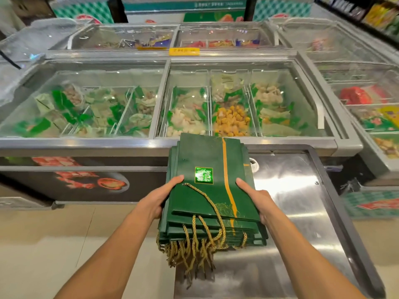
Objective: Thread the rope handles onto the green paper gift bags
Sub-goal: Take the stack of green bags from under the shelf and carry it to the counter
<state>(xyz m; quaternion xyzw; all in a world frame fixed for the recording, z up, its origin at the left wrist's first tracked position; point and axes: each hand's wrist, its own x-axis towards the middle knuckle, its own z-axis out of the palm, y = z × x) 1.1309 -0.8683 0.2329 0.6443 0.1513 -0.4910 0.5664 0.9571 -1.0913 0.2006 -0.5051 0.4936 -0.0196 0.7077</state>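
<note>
A thick stack of flat green paper gift bags (205,160) with an orange stripe and a shiny green label is held level in front of me. My left hand (158,197) grips its left edge, thumb on top. My right hand (255,198) grips its right edge the same way. Gold rope handles (194,244) hang in a bunch from the near end of the stack, and one rope lies curved across the top bag. The stack hovers over the left edge of a steel-topped counter (302,201).
Glass-lidded chest freezers (151,100) full of packed food stand ahead and to the right (367,108). Beige floor tiles (64,244) lie to my left. A white round fitting (254,165) sits on the steel top near the stack.
</note>
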